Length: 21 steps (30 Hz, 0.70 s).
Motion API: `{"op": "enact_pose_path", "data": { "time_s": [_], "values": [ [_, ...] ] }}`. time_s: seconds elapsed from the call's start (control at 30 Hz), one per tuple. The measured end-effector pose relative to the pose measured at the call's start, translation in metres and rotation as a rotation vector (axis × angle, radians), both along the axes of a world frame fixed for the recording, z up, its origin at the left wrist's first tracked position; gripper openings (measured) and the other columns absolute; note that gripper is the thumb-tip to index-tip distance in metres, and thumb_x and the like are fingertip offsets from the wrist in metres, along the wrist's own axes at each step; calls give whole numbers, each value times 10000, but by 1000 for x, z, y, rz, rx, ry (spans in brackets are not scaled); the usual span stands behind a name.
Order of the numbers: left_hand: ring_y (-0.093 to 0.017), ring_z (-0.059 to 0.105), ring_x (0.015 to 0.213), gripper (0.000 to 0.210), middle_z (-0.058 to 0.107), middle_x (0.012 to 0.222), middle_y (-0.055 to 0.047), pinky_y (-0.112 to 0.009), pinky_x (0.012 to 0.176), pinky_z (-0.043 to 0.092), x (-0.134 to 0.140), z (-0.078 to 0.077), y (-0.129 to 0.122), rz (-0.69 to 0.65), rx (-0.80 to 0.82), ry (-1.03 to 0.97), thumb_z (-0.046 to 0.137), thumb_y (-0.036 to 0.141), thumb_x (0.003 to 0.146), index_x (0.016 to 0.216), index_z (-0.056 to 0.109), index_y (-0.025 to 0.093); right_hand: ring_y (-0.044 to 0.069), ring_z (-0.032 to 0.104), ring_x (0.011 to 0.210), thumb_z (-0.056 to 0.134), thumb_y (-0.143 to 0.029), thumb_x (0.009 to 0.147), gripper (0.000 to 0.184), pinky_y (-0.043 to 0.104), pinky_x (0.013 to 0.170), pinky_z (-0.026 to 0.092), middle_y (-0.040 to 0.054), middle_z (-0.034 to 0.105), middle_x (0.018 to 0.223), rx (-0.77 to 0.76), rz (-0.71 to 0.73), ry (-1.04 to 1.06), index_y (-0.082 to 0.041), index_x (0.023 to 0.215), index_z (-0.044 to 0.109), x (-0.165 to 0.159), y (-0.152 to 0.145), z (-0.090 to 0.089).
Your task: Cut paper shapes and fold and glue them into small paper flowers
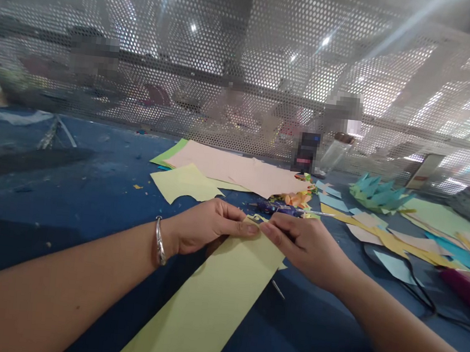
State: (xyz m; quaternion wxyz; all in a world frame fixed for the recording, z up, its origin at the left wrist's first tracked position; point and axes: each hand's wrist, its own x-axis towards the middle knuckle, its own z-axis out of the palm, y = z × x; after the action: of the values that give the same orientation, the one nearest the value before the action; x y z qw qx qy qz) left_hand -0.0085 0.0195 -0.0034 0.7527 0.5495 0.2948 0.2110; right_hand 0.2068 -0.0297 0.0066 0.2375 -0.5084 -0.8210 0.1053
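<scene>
A long strip of pale yellow-green paper (209,302) runs from the table's front edge up to my two hands. My left hand (217,224), with a silver bangle at the wrist, pinches the strip's far end between thumb and fingers. Close beside it, my right hand (299,241) is closed on the same end, at its right corner. A small curled bit of paper shows between the fingertips. Just beyond the hands lies a dark blue tool (277,208) with a thin metal shaft; its kind is unclear. Under the strip's right edge a thin metal point (277,288) sticks out.
Behind my hands lie a pale pink sheet (227,167) and a cut yellow piece (186,182). To the right are a teal spiky paper piece (380,192), paper scraps (363,234), a black cord (412,281) and a magenta object (464,290). A perforated metal screen (232,47) borders the table.
</scene>
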Motion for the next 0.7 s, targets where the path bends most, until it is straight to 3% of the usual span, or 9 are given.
{"op": "enact_pose_path", "data": {
  "time_s": [0.4,0.7],
  "values": [
    [-129,674,670,198,750,819,-46,-251,679,528,0,-1,-2,-6,-7,6,802,354,761,826,761,171,94,378,524,409,-483,1005,436,269,519,244,-45,403,579,-4,7,8,-193,692,500,0,1,-3],
    [-110,647,573,193,733,756,-32,-214,558,491,-1,-1,-1,-8,-5,68,791,355,762,823,750,177,90,353,502,414,-499,998,464,262,500,237,-56,356,547,-17,-16,14,-197,646,429,-4,3,-3]
  ]
}}
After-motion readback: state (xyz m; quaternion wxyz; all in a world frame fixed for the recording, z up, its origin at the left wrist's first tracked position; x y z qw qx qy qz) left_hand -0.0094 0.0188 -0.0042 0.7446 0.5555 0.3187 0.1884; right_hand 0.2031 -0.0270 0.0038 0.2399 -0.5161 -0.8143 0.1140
